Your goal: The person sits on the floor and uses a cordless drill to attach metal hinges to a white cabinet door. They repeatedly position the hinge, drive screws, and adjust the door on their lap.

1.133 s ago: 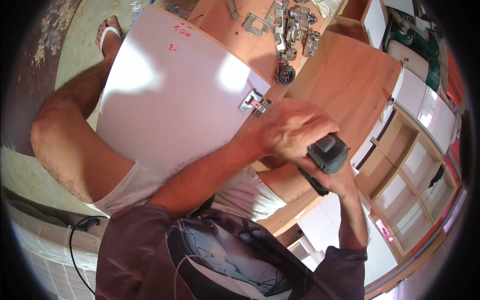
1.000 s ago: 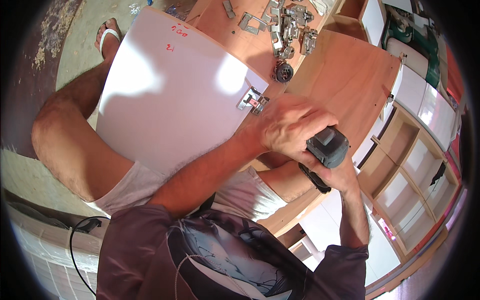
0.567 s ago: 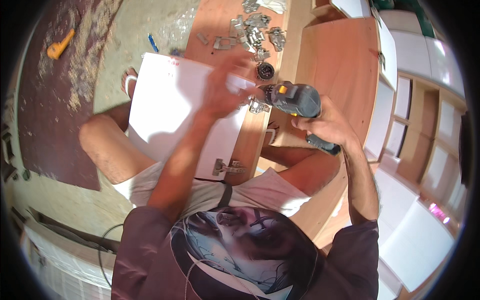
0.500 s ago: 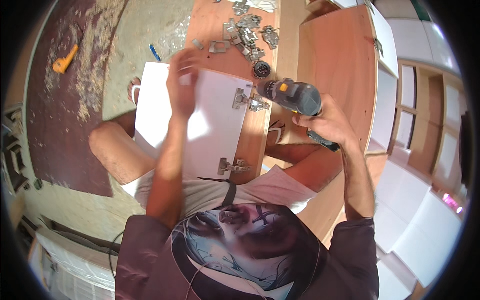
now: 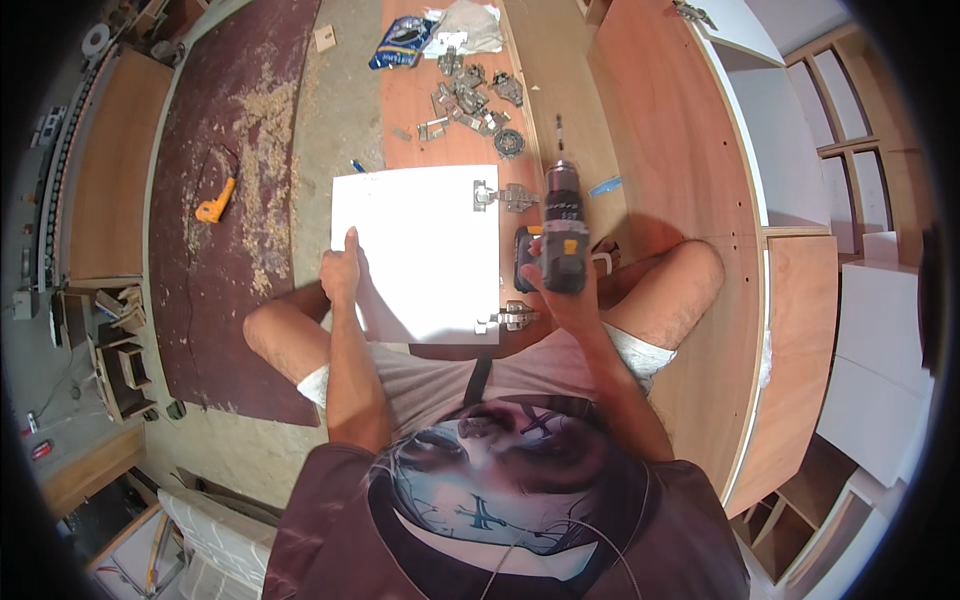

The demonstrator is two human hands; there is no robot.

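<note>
A white cabinet door panel (image 5: 425, 255) lies across my lap. Two metal hinges sit along its right edge: a far hinge (image 5: 505, 196) and a near hinge (image 5: 508, 318). My left hand (image 5: 342, 272) grips the panel's left edge, thumb on top and fingers hidden below. Right of the panel, my right hand (image 5: 560, 298) is closed round the grip of a black cordless drill (image 5: 566, 225). The drill's long bit (image 5: 559, 132) points away from me and is clear of the panel and hinges. Its battery (image 5: 524, 260) shows to the left of the body.
Beyond the panel, several loose hinges (image 5: 470, 95) lie on a wooden board beside a dark round roll (image 5: 509, 143) and a blue packet (image 5: 402, 42). A yellow tool (image 5: 215, 202) rests on the dark red sheet among sawdust. Wooden cabinet carcasses (image 5: 690, 130) stand at the right.
My left hand has moved from above the panel to its left edge. The drill, earlier pointing left toward the far hinge, has swung to point away. The view has shifted too.
</note>
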